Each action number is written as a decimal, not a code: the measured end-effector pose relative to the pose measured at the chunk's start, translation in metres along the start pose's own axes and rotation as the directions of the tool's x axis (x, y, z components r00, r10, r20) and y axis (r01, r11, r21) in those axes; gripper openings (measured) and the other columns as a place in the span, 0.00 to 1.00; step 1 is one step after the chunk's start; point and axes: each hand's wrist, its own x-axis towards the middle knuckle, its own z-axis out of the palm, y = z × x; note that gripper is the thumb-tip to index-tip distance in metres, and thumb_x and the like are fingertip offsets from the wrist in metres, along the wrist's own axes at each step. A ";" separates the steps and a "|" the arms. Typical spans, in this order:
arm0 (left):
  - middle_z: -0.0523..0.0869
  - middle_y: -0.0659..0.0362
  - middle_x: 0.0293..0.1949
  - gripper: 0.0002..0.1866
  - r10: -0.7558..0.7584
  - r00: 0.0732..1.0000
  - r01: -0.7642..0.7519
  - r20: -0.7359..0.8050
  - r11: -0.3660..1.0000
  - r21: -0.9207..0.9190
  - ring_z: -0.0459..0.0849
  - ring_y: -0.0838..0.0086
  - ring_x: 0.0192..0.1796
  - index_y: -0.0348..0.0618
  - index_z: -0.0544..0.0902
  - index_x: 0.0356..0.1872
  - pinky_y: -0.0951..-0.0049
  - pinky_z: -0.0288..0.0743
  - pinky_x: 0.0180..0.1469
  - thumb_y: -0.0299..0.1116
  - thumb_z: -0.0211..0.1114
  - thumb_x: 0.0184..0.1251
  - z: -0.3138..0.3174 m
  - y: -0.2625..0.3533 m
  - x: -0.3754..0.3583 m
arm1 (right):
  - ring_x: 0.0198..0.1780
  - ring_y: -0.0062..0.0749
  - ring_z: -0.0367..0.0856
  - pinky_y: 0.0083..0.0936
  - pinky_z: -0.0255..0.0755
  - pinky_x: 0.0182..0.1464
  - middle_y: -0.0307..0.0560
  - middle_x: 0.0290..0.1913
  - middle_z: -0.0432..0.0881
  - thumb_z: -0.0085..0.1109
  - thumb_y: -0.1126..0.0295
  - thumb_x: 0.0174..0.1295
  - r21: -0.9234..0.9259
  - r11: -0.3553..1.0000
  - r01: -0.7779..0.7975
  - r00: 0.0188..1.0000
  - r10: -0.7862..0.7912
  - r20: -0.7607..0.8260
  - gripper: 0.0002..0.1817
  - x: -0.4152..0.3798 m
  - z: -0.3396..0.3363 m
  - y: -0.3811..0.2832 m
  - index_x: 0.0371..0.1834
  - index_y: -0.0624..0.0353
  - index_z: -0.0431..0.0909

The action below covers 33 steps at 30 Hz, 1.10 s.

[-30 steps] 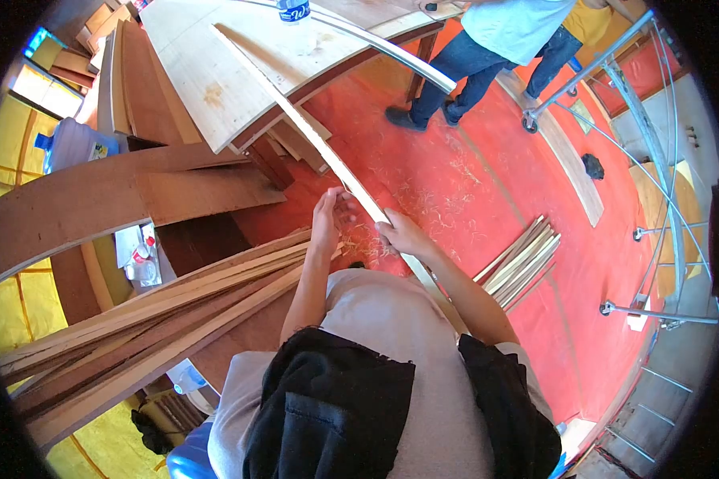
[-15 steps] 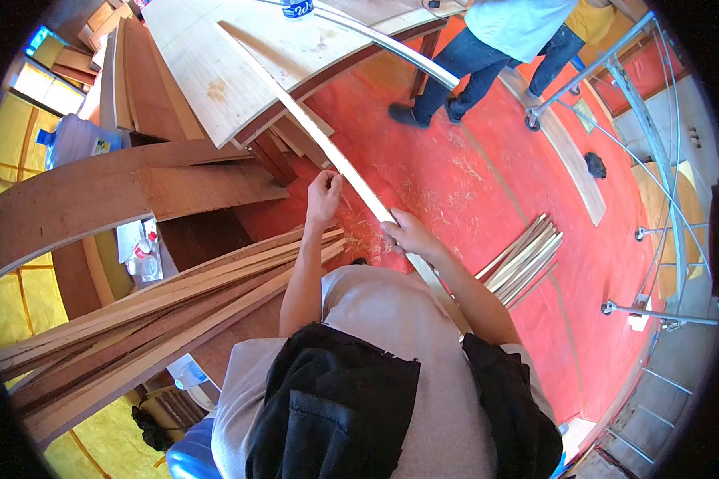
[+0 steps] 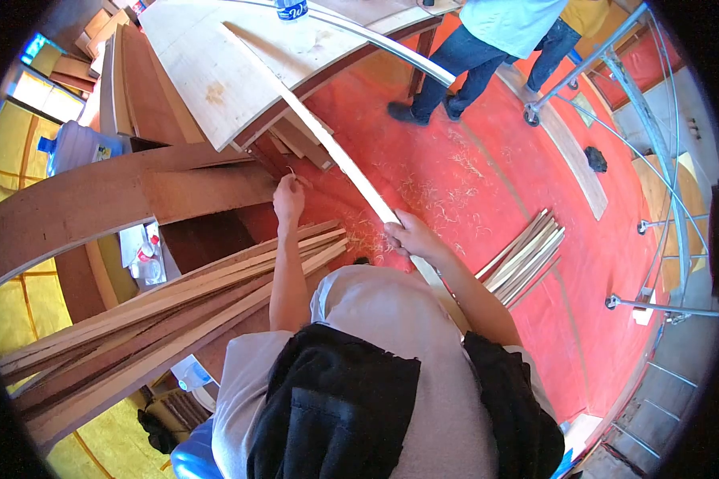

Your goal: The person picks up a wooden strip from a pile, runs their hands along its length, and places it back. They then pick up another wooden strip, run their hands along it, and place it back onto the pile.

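A long, pale wood strip [image 3: 327, 142] runs from the table top down past my body on the right, its far end resting on the table [image 3: 168, 48]. My right hand [image 3: 414, 238] is wrapped round the strip near my waist. Off to the strip's left, my left hand [image 3: 288, 199] is raised, its fingers pinched on a thin, curled sliver [image 3: 292, 172] that looks like a wood shaving. That hand does not touch the strip.
Wood strips [image 3: 176, 303] lie at the left below curved boards [image 3: 136, 191]. More strips [image 3: 527, 255] lie on the red floor [image 3: 455, 184]. Two people [image 3: 495, 40] stand beyond the table. A wheeled metal frame [image 3: 607, 56] is at the right; a water jug [image 3: 80, 148] is at the left.
My left hand has moved left, away from the strip, and the thin sliver now shows at its fingertips. My right hand stays on the strip in nearly the same place.
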 end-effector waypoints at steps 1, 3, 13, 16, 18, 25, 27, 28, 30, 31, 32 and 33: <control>0.89 0.49 0.38 0.09 0.025 1.000 -0.023 0.016 0.997 -0.078 0.88 0.57 0.44 0.36 0.83 0.40 0.61 0.79 0.46 0.33 0.60 0.70 0.002 0.005 -0.004 | 0.16 0.20 0.69 0.22 0.63 0.17 0.38 0.23 0.72 0.50 0.66 0.73 -0.004 1.000 -0.002 1.000 0.002 0.006 0.09 -0.001 0.000 0.002 0.45 0.59 0.68; 0.90 0.51 0.41 0.12 0.075 0.996 -0.065 0.037 0.970 -0.232 0.88 0.62 0.46 0.35 0.82 0.43 0.65 0.78 0.48 0.35 0.60 0.71 0.016 0.025 -0.010 | 0.17 0.19 0.69 0.21 0.63 0.17 0.38 0.24 0.72 0.50 0.65 0.73 -0.014 1.000 -0.014 1.000 0.015 0.010 0.09 0.002 0.001 0.001 0.46 0.59 0.68; 0.82 0.47 0.23 0.13 0.058 0.993 -0.032 0.106 0.971 -0.236 0.81 0.61 0.25 0.33 0.78 0.35 0.63 0.73 0.31 0.35 0.58 0.73 0.040 0.078 -0.023 | 0.17 0.17 0.68 0.20 0.63 0.18 0.37 0.25 0.72 0.50 0.63 0.73 0.051 0.997 -0.057 0.998 0.056 0.021 0.10 -0.004 0.007 0.002 0.47 0.58 0.69; 0.82 0.45 0.24 0.11 0.086 0.994 -0.070 0.064 0.973 -0.221 0.82 0.56 0.26 0.34 0.77 0.33 0.62 0.72 0.30 0.33 0.59 0.71 0.038 0.068 -0.014 | 0.18 0.18 0.69 0.21 0.63 0.18 0.37 0.25 0.72 0.50 0.63 0.73 0.050 0.997 -0.051 0.999 0.050 0.018 0.10 -0.002 0.007 0.008 0.46 0.58 0.69; 0.82 0.44 0.25 0.09 0.188 0.982 -0.186 0.001 0.969 -0.163 0.83 0.54 0.27 0.34 0.77 0.33 0.61 0.72 0.31 0.31 0.59 0.70 0.038 0.069 -0.013 | 0.18 0.18 0.69 0.21 0.63 0.18 0.37 0.25 0.72 0.49 0.64 0.73 0.054 0.997 -0.049 0.999 0.049 0.016 0.09 0.000 0.008 0.010 0.46 0.59 0.69; 0.87 0.42 0.32 0.09 -0.098 0.937 0.102 -0.336 0.995 -0.005 0.86 0.47 0.36 0.34 0.79 0.34 0.53 0.78 0.38 0.32 0.59 0.69 0.021 0.011 0.025 | 0.17 0.20 0.69 0.22 0.63 0.18 0.38 0.22 0.72 0.49 0.65 0.74 0.095 0.995 -0.043 0.998 0.038 0.051 0.10 -0.011 0.008 0.011 0.49 0.60 0.69; 0.87 0.41 0.35 0.14 -0.082 0.987 0.069 -0.139 0.993 -0.093 0.87 0.49 0.36 0.33 0.81 0.40 0.54 0.78 0.39 0.38 0.60 0.70 0.027 -0.016 0.035 | 0.17 0.20 0.69 0.22 0.63 0.17 0.38 0.22 0.72 0.49 0.65 0.74 0.108 0.992 -0.063 0.997 0.057 0.055 0.11 -0.014 0.006 0.010 0.51 0.60 0.69; 0.87 0.41 0.36 0.17 0.021 0.991 -0.034 -0.131 0.994 -0.101 0.87 0.50 0.35 0.33 0.82 0.43 0.54 0.78 0.40 0.41 0.60 0.71 0.025 0.001 0.029 | 0.16 0.20 0.69 0.22 0.63 0.17 0.38 0.22 0.72 0.49 0.65 0.74 0.119 0.990 -0.076 0.996 0.069 0.060 0.11 -0.014 0.007 0.008 0.52 0.60 0.69; 0.87 0.43 0.37 0.21 -0.229 0.957 0.272 0.178 0.921 -0.279 0.87 0.54 0.35 0.34 0.82 0.46 0.57 0.78 0.41 0.45 0.58 0.73 0.008 0.064 0.012 | 0.16 0.21 0.69 0.23 0.63 0.16 0.38 0.22 0.72 0.49 0.66 0.74 0.133 0.987 -0.090 0.994 0.081 0.074 0.12 -0.011 0.009 0.006 0.53 0.61 0.69; 0.87 0.45 0.34 0.22 -0.125 0.975 0.172 0.184 0.947 -0.271 0.86 0.56 0.34 0.32 0.82 0.44 0.59 0.77 0.40 0.47 0.55 0.75 0.023 0.060 0.014 | 0.16 0.21 0.68 0.23 0.63 0.16 0.38 0.21 0.72 0.49 0.66 0.74 0.135 0.987 -0.092 0.993 0.081 0.080 0.12 -0.010 0.008 0.007 0.53 0.61 0.69; 0.86 0.45 0.31 0.22 -0.183 0.935 0.281 0.303 0.904 -0.322 0.86 0.57 0.34 0.31 0.81 0.41 0.59 0.76 0.39 0.46 0.56 0.74 0.037 0.054 0.007 | 0.16 0.21 0.68 0.23 0.63 0.15 0.38 0.21 0.71 0.49 0.66 0.74 0.136 0.986 -0.096 0.993 0.084 0.087 0.12 -0.010 0.008 0.008 0.53 0.61 0.69; 0.84 0.45 0.29 0.22 -0.120 0.962 0.189 0.244 0.939 -0.286 0.85 0.57 0.33 0.31 0.80 0.39 0.60 0.76 0.38 0.46 0.56 0.74 0.038 0.067 -0.003 | 0.16 0.21 0.68 0.23 0.63 0.16 0.38 0.21 0.71 0.49 0.65 0.74 0.143 0.984 -0.102 0.992 0.091 0.084 0.12 -0.011 0.009 0.007 0.53 0.61 0.69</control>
